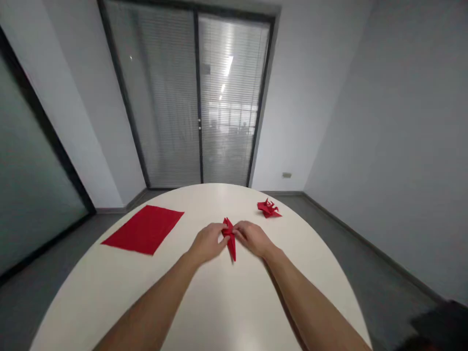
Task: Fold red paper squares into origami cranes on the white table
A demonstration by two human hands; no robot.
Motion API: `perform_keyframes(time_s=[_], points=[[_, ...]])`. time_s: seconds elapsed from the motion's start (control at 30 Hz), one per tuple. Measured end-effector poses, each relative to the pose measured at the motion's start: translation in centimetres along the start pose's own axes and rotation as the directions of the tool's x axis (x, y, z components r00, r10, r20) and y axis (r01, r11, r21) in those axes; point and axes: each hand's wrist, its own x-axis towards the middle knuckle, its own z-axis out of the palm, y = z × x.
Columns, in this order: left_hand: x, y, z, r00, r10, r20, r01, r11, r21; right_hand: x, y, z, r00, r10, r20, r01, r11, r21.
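Observation:
Between my two hands is a narrow piece of folded red paper [231,248], pointed at its near end and split into tips at its far end. My left hand [208,242] pinches it from the left, with the thumb and fingers closed on its middle. From the right, my right hand [254,238] has its fingers closed at the paper's edge, and the fingertips partly cover it. The paper is just over or on the white table; which of these I cannot tell.
A flat red sheet of paper [144,230] lies on the white round table [219,302] at the left. Finished-looking folded red paper cranes [268,208] sit near the right far edge. Beyond stand a glass door with blinds [230,97] and grey walls.

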Motion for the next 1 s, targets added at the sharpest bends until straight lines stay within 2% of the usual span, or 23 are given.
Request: perform_keyframes(time_s=[0.4, 0.53, 0.7, 0.83, 1.0], points=[[0.3, 0.1, -0.1, 0.996, 0.032, -0.08, -0.034, 0.999, -0.024, 0.1, -0.5, 0.1, 0.991, 0.088, -0.1, -0.071, 0.984, 0.16], [0.5, 0.0, -0.2, 0.992, 0.046, -0.12, -0.042, 0.999, 0.032, 0.1, -0.6, 0.1, 0.99, 0.066, -0.121, -0.046, 0.985, 0.165], [0.5, 0.0, -0.2, 0.985, 0.036, -0.17, -0.034, 0.999, 0.017, 0.0, -1.0, 0.0, 0.99, 0.028, -0.135, -0.005, 0.985, 0.171], [0.5, 0.1, -0.3, 0.987, 0.012, -0.159, -0.008, 1.0, 0.026, 0.0, -1.4, 0.0, 0.987, -0.007, -0.159, 0.034, 0.985, 0.169], [0.5, 0.2, -0.4, 0.989, 0.013, -0.146, -0.007, 0.999, 0.041, 0.2, -1.0, 0.1, 0.986, -0.001, -0.167, 0.019, 0.994, 0.104]])
